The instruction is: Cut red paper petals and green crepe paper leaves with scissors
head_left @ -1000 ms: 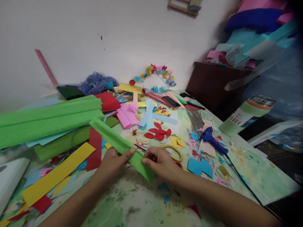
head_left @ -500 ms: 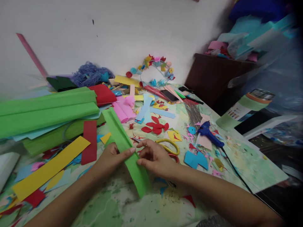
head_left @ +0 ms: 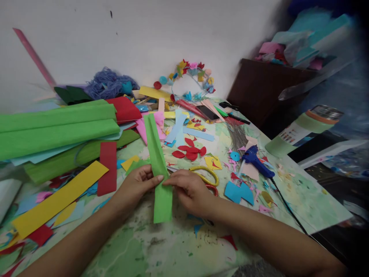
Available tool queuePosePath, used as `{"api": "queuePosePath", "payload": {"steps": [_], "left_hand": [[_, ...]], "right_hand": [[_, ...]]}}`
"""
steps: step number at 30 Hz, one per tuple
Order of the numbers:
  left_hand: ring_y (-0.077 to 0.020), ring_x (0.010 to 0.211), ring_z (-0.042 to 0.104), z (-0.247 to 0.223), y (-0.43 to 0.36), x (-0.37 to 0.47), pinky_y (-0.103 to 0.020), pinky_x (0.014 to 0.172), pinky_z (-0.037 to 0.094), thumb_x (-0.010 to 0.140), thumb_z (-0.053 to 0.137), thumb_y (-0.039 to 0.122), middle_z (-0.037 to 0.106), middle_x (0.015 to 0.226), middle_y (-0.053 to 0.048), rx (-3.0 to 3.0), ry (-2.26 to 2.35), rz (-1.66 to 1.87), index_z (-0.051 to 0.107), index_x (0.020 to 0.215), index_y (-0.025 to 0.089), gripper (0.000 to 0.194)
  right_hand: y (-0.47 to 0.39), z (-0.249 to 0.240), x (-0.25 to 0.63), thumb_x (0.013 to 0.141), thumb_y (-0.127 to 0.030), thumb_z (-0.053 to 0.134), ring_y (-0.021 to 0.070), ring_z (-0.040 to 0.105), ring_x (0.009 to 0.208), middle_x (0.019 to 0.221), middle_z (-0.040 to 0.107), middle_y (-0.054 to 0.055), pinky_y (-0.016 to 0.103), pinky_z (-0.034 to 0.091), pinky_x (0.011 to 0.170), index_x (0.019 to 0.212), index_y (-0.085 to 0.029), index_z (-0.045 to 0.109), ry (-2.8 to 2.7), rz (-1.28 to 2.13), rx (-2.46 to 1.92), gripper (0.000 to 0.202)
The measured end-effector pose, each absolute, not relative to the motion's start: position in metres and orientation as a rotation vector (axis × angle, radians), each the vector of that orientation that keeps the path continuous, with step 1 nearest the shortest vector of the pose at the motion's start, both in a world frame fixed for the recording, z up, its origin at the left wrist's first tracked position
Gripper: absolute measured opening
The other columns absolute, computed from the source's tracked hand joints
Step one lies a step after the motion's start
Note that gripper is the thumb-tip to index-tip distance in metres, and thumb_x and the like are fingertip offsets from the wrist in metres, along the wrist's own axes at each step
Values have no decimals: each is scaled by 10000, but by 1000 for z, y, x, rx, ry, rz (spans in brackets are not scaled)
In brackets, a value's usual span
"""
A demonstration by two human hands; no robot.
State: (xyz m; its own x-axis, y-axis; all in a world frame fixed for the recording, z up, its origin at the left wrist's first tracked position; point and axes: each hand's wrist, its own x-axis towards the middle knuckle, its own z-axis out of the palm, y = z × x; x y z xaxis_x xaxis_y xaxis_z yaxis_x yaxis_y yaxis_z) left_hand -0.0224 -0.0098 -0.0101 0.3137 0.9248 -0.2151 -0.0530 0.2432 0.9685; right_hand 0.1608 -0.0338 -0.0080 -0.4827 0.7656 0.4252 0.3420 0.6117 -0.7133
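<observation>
A long green paper strip (head_left: 163, 202) with a lengthwise fold stands nearly upright between my hands. My left hand (head_left: 141, 182) grips its left edge, the thumb lying across the front. From the right, my right hand (head_left: 187, 190) pinches the strip's edge at mid-length, its fingers bent together. Scissors (head_left: 207, 175) with yellow and red handles lie just behind my right hand, partly covered by it. Red paper petals (head_left: 191, 151) are grouped farther back. A yellow strip (head_left: 62, 198) and a red strip (head_left: 107, 168) lie left of my left hand.
Green paper rolls (head_left: 57, 132) are stacked at the left. A blue glue gun (head_left: 256, 161), its cord trailing, lies on the right, near blue paper pieces (head_left: 239, 192). A flask (head_left: 302, 130) stands behind it. A flower wreath (head_left: 191, 77) rests against the wall.
The green strip has turned from a slant to nearly upright. My right hand has closed more on its edge, where its fingers were looser before. The view has shifted slightly.
</observation>
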Motion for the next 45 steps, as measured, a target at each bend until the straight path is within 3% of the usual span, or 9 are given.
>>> {"api": "queuePosePath", "payload": {"steps": [5,12,15,21,27,32,37,41,45], "left_hand": [[-151,636,631,-10,-9,-24,-256,600,493,680,746,319,714,791,-26,1022,998,909,647,887,168,274],[-145,624,637,-11,-12,-21,-258,620,503,719,719,320,715,757,-18,964,910,891,647,876,162,234],[-129,603,623,-12,-15,-20,-252,611,502,748,699,309,715,761,-22,942,871,861,646,925,162,236],[-121,629,630,-12,-18,-16,-234,625,503,757,693,299,721,765,-23,924,856,854,653,895,163,198],[-121,610,638,-13,-17,-15,-235,618,520,718,727,295,724,731,-10,897,874,875,652,827,166,185],[-127,607,650,-12,-18,-14,-250,623,535,703,742,304,727,723,-11,883,865,861,640,802,162,200],[-181,739,691,-9,-18,-14,-284,666,547,717,719,394,737,845,-52,905,812,913,614,895,164,309],[-215,903,683,-11,-17,-13,-322,796,535,615,803,256,726,980,-62,1045,785,857,558,1064,185,516],[-202,939,676,-13,-15,-12,-325,838,519,644,771,194,713,1030,-70,1106,831,858,532,1076,185,494]], "right_hand": [[-33,-8,163,824,-179,519,214,495,1010,1074,550,67,368,403,873,914,-241,693,-2322,371,-881,206],[-33,-9,161,853,-282,597,174,498,886,901,569,30,326,388,815,813,-237,694,-2239,293,-849,114],[-33,-10,160,832,-315,640,164,488,817,807,539,23,305,383,752,695,-193,649,-2154,360,-896,183],[-36,-11,156,788,-255,689,151,488,821,821,522,16,271,386,720,643,-170,554,-1978,582,-1095,216],[-37,-12,154,785,-200,673,150,540,939,1021,570,41,272,414,822,632,-164,555,-1885,762,-1111,196],[-34,-13,153,780,-207,664,119,533,705,754,555,2,233,403,643,580,-166,507,-1817,798,-1099,258],[-32,-13,153,750,-196,671,108,457,651,707,476,-12,221,355,572,559,-171,443,-1745,772,-1179,298],[-30,-12,154,740,-191,657,107,423,616,655,428,-25,220,324,537,548,-178,415,-1732,783,-1225,309],[-29,-13,154,739,-213,647,114,446,640,685,456,-12,226,338,552,561,-178,434,-1738,809,-1225,280]]}}
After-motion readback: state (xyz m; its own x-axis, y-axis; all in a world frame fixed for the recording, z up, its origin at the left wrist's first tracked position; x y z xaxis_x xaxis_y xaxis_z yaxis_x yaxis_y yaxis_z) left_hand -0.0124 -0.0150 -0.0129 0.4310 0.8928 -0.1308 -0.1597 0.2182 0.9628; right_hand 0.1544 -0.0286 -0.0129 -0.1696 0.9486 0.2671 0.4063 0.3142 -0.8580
